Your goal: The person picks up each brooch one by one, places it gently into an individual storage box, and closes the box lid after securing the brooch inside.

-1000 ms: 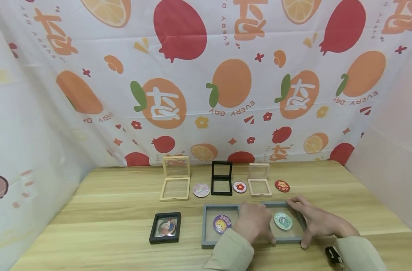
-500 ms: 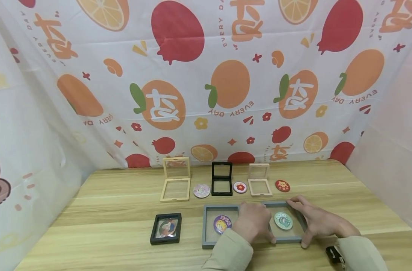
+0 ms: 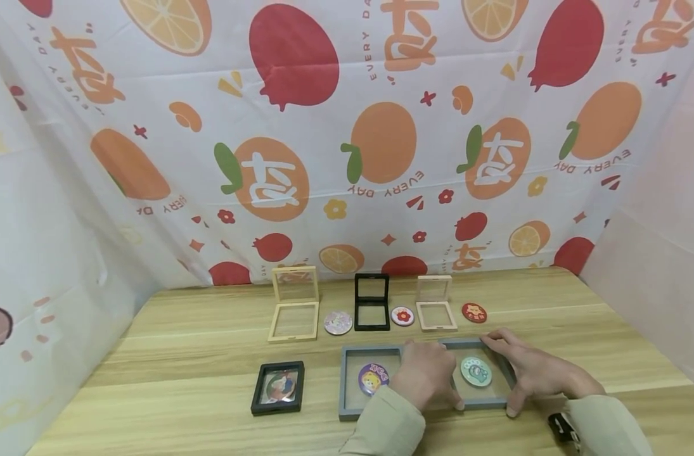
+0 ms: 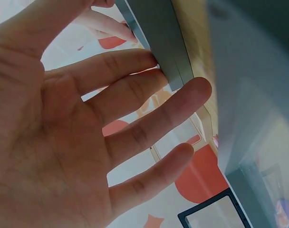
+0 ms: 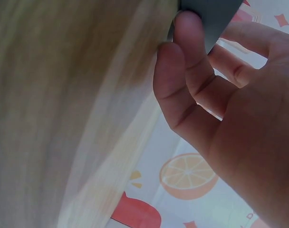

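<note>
Two grey frame pieces lie side by side. The left piece (image 3: 344,386) holds a purple badge with a yellow animal (image 3: 373,379); the right piece (image 3: 483,403) holds a green badge (image 3: 475,372). My left hand (image 3: 428,375) comes down between the pieces and grips the right one's left side, thumb at the near corner. In the left wrist view, two fingertips touch its grey edge (image 4: 168,42) while the other fingers extend past it. My right hand (image 3: 543,373) spans that piece's right side, thumb near and fingers far. Whether the pieces are joined is hidden.
At the back stand opened frames: yellow (image 3: 294,322), black (image 3: 372,315) and pale wood (image 3: 436,315). Among them lie a lilac badge (image 3: 338,323), a flower badge (image 3: 402,316) and a red badge (image 3: 474,312). A filled dark frame (image 3: 277,387) lies at left.
The head view has shifted slightly. Both hands keep their places on the right grey frame piece, and the badges and other frames stay put.
</note>
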### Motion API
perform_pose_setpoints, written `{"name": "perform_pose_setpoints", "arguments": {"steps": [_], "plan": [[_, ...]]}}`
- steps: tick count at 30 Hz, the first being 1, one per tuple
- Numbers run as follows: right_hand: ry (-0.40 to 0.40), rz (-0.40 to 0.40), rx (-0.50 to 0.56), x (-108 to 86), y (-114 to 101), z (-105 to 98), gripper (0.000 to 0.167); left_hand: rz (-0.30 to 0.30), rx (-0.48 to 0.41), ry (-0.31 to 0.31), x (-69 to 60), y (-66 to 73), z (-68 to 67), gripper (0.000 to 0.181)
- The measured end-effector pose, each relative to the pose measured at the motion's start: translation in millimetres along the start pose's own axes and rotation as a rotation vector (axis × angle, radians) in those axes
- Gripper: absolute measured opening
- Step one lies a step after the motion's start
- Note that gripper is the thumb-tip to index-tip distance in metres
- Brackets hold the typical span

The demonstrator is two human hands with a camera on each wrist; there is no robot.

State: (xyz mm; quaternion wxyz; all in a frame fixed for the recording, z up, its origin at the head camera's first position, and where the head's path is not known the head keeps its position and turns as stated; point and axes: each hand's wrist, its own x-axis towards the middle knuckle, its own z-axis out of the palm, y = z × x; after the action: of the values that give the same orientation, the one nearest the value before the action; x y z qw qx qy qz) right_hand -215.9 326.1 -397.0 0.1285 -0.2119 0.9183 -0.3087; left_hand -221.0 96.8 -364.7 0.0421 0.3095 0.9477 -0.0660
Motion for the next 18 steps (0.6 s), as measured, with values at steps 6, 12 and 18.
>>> {"name": "perform_pose_setpoints", "arguments": {"steps": [6,12,18], "plan": [[-0.008,0.009,0.013,0.4,-1.1,0.0,0.119,0.001,-0.005,-0.004,0.5,-0.6,0.2,0.048],[-0.004,0.027,0.020,-0.5,-2.1,1.3,0.120,0.004,0.006,-0.001,0.7,-0.3,0.7,0.049],[-0.003,0.022,0.015,-3.5,-2.1,2.3,0.119,0.011,0.013,0.005,-0.1,1.7,3.5,0.048]]}}
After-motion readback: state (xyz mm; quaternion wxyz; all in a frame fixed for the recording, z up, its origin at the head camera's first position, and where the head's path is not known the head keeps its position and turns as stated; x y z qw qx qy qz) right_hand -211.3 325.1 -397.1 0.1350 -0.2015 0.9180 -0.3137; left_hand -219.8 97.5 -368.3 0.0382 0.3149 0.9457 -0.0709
